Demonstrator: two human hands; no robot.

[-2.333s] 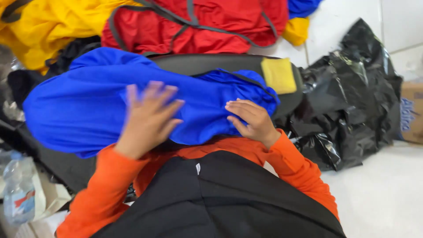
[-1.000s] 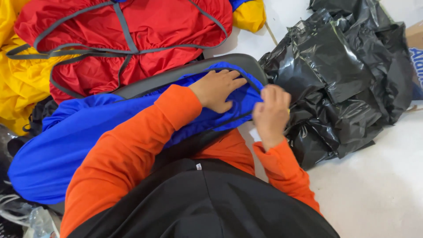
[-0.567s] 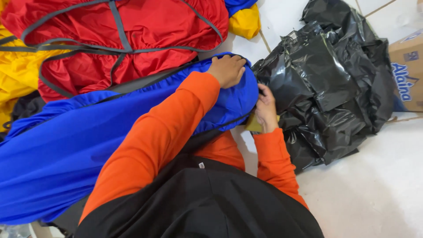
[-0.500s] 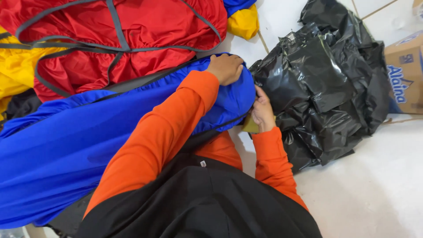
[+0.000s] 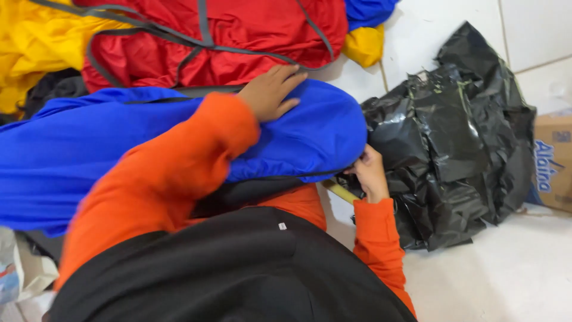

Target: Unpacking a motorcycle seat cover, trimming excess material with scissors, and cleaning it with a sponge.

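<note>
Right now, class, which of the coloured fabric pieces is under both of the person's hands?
The blue fabric piece: left hand rests on top, right hand grips its edge; the red and yellow ones lie untouched.

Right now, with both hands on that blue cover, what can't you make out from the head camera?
- Right hand fingertips: tucked under the blue cover, so its grip is unclear.
- The object inside the cover: wrapped, only a dark edge shows.
- Cardboard box: cut off by the right edge.
- Black plastic bag contents: hidden by the plastic.
- Left hand palm: pressed flat on the cover, unseen.
</note>
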